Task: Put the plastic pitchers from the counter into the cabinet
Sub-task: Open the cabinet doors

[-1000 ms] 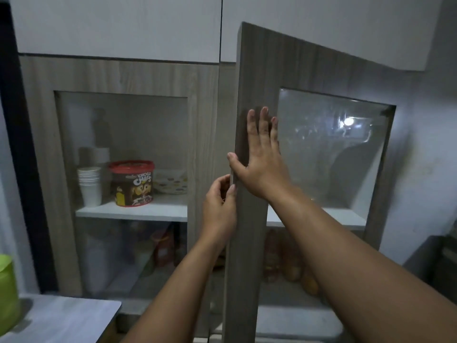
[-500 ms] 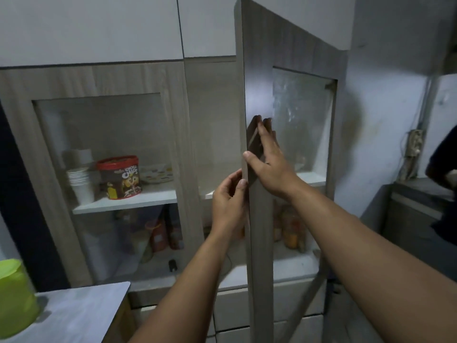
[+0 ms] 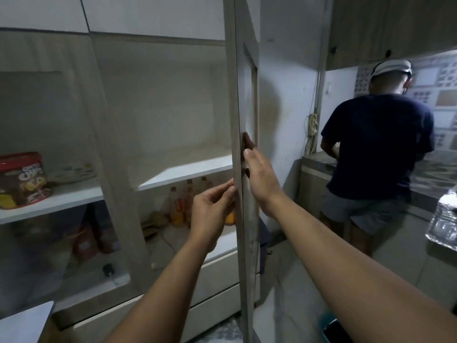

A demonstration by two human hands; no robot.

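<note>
Door (image 3: pixel 243 154) now swung edge-on vs. half open before, left hand (image 3: pixel 210 211) pinching its edge w/ curled fingers, right hand (image 3: pixel 259 179) flat, fingers together, so cabinet (image 3: pixel 173 100) shelf's reachable for pitchers.

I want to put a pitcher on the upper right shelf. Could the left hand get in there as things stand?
Probably yes: the door stands edge-on, wide open, and the shelf looks bare. But the left hand now pinches the door edge.
</note>
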